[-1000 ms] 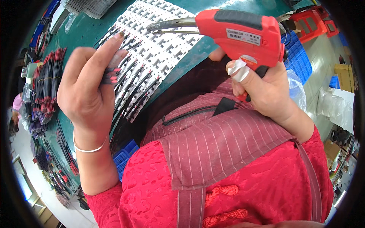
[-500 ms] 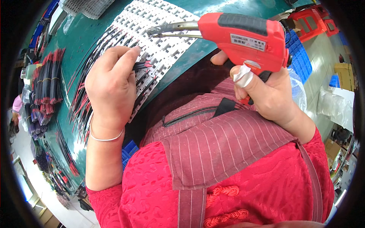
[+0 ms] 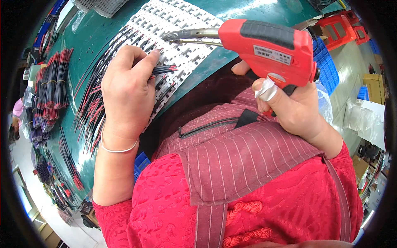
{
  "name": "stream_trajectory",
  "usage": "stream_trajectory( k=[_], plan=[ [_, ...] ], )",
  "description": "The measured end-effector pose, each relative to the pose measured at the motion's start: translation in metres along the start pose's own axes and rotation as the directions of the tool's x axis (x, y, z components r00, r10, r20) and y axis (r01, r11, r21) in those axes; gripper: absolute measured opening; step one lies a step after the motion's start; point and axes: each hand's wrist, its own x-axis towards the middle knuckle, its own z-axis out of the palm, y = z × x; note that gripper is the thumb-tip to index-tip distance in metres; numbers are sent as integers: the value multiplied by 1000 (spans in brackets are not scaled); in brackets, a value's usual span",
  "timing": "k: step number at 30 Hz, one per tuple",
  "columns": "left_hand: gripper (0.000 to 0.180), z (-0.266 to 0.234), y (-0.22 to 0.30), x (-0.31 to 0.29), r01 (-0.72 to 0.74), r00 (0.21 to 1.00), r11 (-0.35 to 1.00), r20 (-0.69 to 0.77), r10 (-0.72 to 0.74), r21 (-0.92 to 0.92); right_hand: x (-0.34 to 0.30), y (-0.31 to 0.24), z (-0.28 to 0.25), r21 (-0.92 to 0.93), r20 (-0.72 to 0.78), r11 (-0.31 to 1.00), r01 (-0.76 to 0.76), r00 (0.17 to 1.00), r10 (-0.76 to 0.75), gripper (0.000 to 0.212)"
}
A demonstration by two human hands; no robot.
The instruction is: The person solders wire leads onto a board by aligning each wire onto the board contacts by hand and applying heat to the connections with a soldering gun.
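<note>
Fingers (image 3: 142, 66) of the left hand (image 3: 126, 89) are pinching red-and-black wire leads (image 3: 165, 69) over white strips (image 3: 182, 49) on the green counter (image 3: 248, 10); the red soldering gun (image 3: 269, 49) is being gripped by the right hand (image 3: 289, 107). Its hot tip, hovering just beside, risks burning fingers or scorching insulation.

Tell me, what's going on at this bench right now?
A person in a red top and striped apron works at a green table. The right hand grips a red soldering gun, its metal tip hanging just above a white panel of small circuit boards. The left hand pinches a few thin red and black wires and holds their ends over the panel, near the tip. More wires lie in rows beside the panel, and tied bundles farther left.
</note>
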Motion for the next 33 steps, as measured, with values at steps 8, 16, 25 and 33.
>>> stream_trajectory(
  k=[8, 16, 25, 33],
  plan=[
    [26, -1, 4, 4, -13, 1000, 999, -3, 13, 49, 0, 5, -4, -121, 8, 992, -24, 1000, 25, 22],
    [32, -4, 4, 5, 12, 999, 1000, 46, -13, 21, 5, 3, 7, 2, 2, 1000, -21, 1000, 21, 26],
    [33, -3, 3, 4, 2, 999, 1000, 47, -2, 14, 4, 5, 8, -35, 23, 999, 17, 1000, -17, 20],
    [34, -2, 4, 6, 4, 999, 1000, 51, -4, 9, 2, 11, 2, -107, 57, 991, 82, 995, -76, 20]
  ],
)
